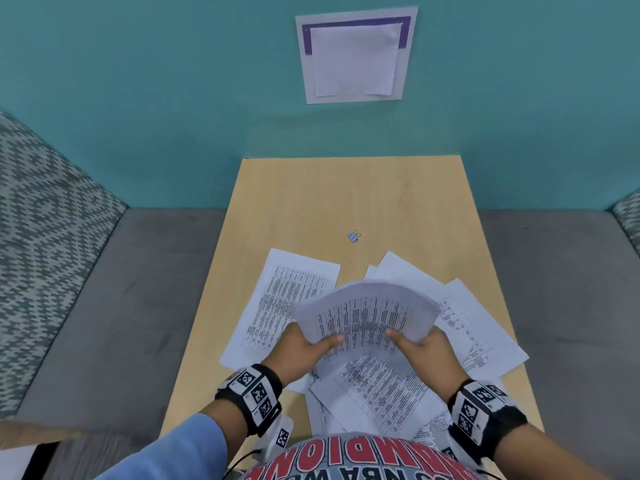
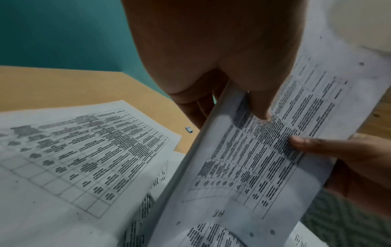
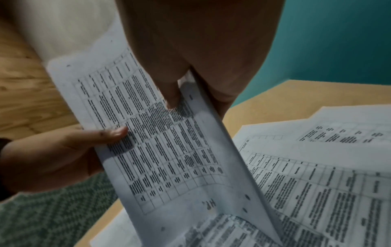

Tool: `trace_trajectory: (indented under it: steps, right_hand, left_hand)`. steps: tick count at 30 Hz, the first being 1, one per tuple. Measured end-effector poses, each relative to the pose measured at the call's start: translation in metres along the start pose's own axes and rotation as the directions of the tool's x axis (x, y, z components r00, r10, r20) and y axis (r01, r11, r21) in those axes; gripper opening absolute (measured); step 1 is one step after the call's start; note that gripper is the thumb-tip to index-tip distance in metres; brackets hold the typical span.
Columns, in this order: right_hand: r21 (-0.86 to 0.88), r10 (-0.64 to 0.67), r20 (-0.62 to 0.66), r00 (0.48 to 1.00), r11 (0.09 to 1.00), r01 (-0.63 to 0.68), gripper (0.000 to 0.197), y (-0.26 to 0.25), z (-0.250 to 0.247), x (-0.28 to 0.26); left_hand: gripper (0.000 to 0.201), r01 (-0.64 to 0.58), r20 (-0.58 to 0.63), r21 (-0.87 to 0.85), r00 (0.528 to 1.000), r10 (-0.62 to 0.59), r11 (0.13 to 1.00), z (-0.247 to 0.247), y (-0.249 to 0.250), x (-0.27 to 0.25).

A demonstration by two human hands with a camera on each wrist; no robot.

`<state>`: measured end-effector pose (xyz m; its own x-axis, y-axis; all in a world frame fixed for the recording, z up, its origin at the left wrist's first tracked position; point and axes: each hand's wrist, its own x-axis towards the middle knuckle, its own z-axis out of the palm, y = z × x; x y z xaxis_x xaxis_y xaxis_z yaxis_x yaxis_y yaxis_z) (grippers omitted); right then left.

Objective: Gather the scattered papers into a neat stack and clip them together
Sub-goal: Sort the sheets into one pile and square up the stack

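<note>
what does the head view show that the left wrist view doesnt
Only the head view: the paper pinned on the wall, the sheets right of the hands, both wrist bands and the grey seat.

Only the left wrist view: close up, the left thumb pressing the held sheets against the fingers behind.

Both: the left hand and right hand each pinching the sheets, the binder clip lying apart on the table, and the loose sheet at left.

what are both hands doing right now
Left hand: grips the left edge of the lifted paper bundle.
Right hand: grips the bundle's right edge.
</note>
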<state>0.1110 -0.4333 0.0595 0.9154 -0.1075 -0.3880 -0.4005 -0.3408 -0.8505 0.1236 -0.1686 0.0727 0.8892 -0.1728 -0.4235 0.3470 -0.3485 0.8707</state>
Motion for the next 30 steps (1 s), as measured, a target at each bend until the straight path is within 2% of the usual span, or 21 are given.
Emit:
trace_trajectory:
  steps: [2,4,6,8,9,10,11,12,13,14,17,20,22,23,25,27,30]
  right_hand:
    - [-0.065,0.010,0.076,0.997,0.998,-0.005,0.010,0.002,0.001,0.002]
    - [-0.129,0.070,0.118,0.991,0.990,-0.054,0.029,0.017,-0.001,0.006]
    - [-0.178,0.229,0.020,0.973,0.959,-0.222,0.049,0.046,-0.016,0.007]
    - [-0.116,0.367,-0.166,0.915,0.914,-0.388,0.066,0.084,-0.039,0.001]
    - [-0.071,0.418,-0.239,0.877,0.893,-0.445,0.068,0.101,-0.050,-0.004]
    - [-0.056,0.468,-0.263,0.844,0.866,-0.497,0.069,0.110,-0.058,-0.009]
    - [-0.077,0.519,-0.256,0.816,0.830,-0.552,0.071,0.115,-0.061,-0.014]
    - [-0.112,0.535,-0.253,0.806,0.812,-0.574,0.071,0.121,-0.063,-0.017]
    - [-0.133,0.539,-0.256,0.802,0.802,-0.582,0.071,0.122,-0.060,-0.019]
    - [-0.137,0.532,-0.258,0.806,0.806,-0.576,0.071,0.123,-0.055,-0.019]
    - [-0.223,0.508,-0.319,0.800,0.780,-0.585,0.081,0.110,-0.026,-0.009]
    - [-0.409,0.476,-0.284,0.832,0.725,-0.554,0.093,0.127,-0.010,0.013]
    - [-0.491,0.453,-0.350,0.820,0.656,-0.573,0.111,0.132,-0.003,0.022]
    - [-0.514,0.449,-0.343,0.825,0.646,-0.565,0.111,0.122,0.000,0.021]
    - [-0.617,0.361,-0.288,0.887,0.638,-0.460,0.097,0.107,0.005,0.022]
    - [-0.693,0.264,-0.214,0.940,0.637,-0.337,0.091,0.101,0.004,0.023]
    - [-0.705,0.234,-0.197,0.952,0.641,-0.304,0.086,0.108,-0.002,0.023]
  left_hand:
    - [0.012,0.007,-0.054,0.049,0.999,-0.005,0.999,-0.010,-0.001,0.000]
    - [0.014,-0.032,-0.073,0.090,0.997,0.038,0.995,-0.025,0.000,-0.001]
    - [0.019,-0.085,-0.102,0.122,0.990,0.098,0.989,-0.047,0.000,-0.005]
    - [0.026,-0.075,-0.130,0.156,0.987,0.095,0.985,-0.074,-0.002,-0.007]
    - [0.029,-0.062,-0.168,0.168,0.982,0.090,0.984,-0.089,-0.005,-0.010]
    - [0.025,-0.040,-0.230,0.159,0.970,0.077,0.986,-0.104,-0.009,-0.013]
    - [0.012,-0.024,-0.291,0.132,0.955,0.061,0.991,-0.120,-0.013,-0.016]
    - [0.024,0.005,-0.359,0.087,0.933,0.027,0.996,-0.135,-0.020,-0.019]
    - [0.044,0.023,-0.396,0.049,0.918,-0.002,0.999,-0.146,-0.026,-0.022]
    - [0.051,0.036,-0.427,-0.006,0.904,-0.036,0.999,-0.153,-0.032,-0.026]
    - [0.018,0.031,-0.462,-0.065,0.885,-0.058,0.997,-0.160,-0.033,-0.038]
    - [0.014,0.048,-0.445,-0.097,0.891,-0.086,0.994,-0.161,-0.036,-0.048]
    - [0.013,0.070,-0.438,-0.085,0.894,-0.100,0.994,-0.164,-0.042,-0.050]
    - [0.015,0.075,-0.431,-0.067,0.897,-0.096,0.995,-0.167,-0.045,-0.050]
    - [0.020,0.078,-0.411,-0.054,0.907,-0.094,0.995,-0.171,-0.050,-0.051]
    - [0.022,0.087,-0.395,-0.049,0.913,-0.099,0.995,-0.173,-0.055,-0.051]
    - [0.021,0.099,-0.373,-0.031,0.922,-0.104,0.995,-0.174,-0.056,-0.048]
